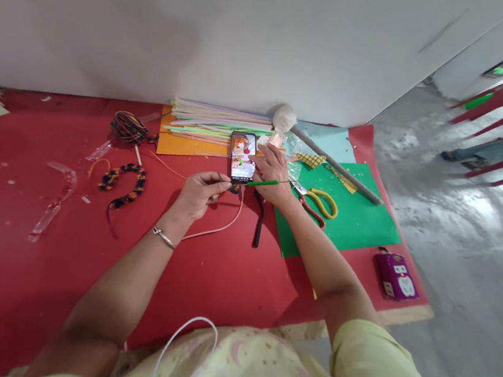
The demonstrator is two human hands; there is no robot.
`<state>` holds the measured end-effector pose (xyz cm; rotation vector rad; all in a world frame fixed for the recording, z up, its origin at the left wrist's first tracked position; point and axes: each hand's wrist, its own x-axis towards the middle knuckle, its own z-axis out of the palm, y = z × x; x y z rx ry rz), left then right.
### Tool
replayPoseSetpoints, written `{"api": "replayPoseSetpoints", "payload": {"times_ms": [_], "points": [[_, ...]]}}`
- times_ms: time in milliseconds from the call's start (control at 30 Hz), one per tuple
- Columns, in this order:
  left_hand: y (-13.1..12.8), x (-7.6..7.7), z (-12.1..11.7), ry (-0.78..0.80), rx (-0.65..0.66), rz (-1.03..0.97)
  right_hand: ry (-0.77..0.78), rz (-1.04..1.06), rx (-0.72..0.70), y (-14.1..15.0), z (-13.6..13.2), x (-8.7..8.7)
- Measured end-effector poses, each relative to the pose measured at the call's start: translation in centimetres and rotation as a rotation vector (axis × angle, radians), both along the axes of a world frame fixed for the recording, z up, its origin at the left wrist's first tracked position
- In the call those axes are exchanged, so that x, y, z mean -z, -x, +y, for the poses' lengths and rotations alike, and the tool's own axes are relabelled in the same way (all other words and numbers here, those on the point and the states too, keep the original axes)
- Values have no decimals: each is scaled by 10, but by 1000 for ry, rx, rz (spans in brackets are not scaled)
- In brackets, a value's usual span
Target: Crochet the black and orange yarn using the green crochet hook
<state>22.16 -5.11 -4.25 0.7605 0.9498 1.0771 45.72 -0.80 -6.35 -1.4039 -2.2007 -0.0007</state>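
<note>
My left hand is closed in a pinch at the near edge of a phone. Its fingertips grip a thin rod with a green handle, which looks like a crochet hook. The rod reaches across to my right wrist. My right hand is spread over the phone's right side, a fingertip at the lit screen, which shows a colourful picture. Some dark yarn shows below the phone, partly hidden. A pale cable curves from near the phone past my left wrist.
On the red table lie a yarn ball, a black-and-orange knitted strip, coloured sticks, scissors, green sheet, a grey stick with a white ball, a black strap and a purple box. A wall stands behind.
</note>
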Motion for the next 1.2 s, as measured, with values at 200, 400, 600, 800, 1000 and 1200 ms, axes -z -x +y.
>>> {"api": "replayPoseSetpoints", "payload": {"times_ms": [200, 400, 600, 800, 1000, 1200], "points": [[-2, 1, -2, -8, 8, 15, -25, -42, 50, 9, 2, 5], [-3, 2, -2, -20, 6, 16, -23, -81, 64, 14, 4, 8], [-2, 2, -1, -15, 9, 12, -21, -56, 69, 16, 3, 6], [-2, 2, -1, -18, 8, 10, -10, -64, 70, 17, 2, 5], [-2, 2, -1, -21, 3, 2, -2, -93, 83, 16, 2, 5], [-2, 2, -1, -21, -6, -8, -8, -117, 86, 17, 2, 4]]}}
